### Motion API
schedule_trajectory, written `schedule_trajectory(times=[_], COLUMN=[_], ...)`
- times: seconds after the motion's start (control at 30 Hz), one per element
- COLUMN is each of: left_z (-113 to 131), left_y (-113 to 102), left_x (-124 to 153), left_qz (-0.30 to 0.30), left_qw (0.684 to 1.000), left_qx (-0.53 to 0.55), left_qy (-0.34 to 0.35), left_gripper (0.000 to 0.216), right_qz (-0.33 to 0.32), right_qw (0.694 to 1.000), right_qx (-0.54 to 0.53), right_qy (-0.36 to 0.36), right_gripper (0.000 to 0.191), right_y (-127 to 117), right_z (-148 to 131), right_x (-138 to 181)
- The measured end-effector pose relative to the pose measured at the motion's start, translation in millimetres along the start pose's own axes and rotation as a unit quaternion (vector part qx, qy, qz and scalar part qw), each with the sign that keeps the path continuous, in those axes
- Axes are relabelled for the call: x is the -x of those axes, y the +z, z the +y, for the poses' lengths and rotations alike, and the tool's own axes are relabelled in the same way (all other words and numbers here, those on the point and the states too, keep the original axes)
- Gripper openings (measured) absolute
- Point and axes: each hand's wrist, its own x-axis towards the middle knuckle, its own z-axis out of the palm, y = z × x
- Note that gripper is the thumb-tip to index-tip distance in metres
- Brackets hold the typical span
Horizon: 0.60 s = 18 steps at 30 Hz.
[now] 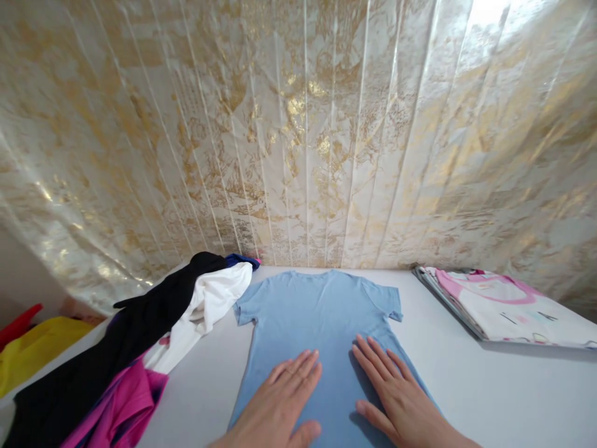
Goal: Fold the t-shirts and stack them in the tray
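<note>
A light blue T-shirt lies spread flat on the white table, neck toward the wall. My left hand rests palm down on the shirt's lower middle, fingers stretched out and together. My right hand lies flat beside it on the shirt's right side, fingers extended and slightly spread. Neither hand holds anything.
A heap of loose clothes lies at the left: black, white, pink. A folded stack of garments, pink and white on top, sits at the right. Yellow and red fabric lies off the far left. A gold-patterned wall stands behind.
</note>
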Motion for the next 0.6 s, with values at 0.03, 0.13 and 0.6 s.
schedule_trajectory(times=[0.03, 0.13, 0.6], left_z=[1.6, -3.0, -61.3], left_y=[-9.9, -31.3, -45.0], left_x=[-7.7, -36.3, -100.9], left_qz=[-0.002, -0.009, 0.02], left_qw=[0.999, 0.993, 0.967], left_qx=[0.01, 0.014, -0.079], left_qy=[-0.03, -0.119, -0.241], left_gripper=[0.066, 0.063, 0.064], right_qz=[0.013, 0.045, 0.037], right_qw=[1.0, 0.998, 0.996], right_qx=[0.001, 0.009, 0.018], right_qy=[0.012, 0.037, 0.083], right_gripper=[0.071, 0.069, 0.071], right_y=[-0.9, 0.3, -4.8], right_z=[3.8, 18.6, 40.6], right_x=[-8.0, -31.5, -73.2])
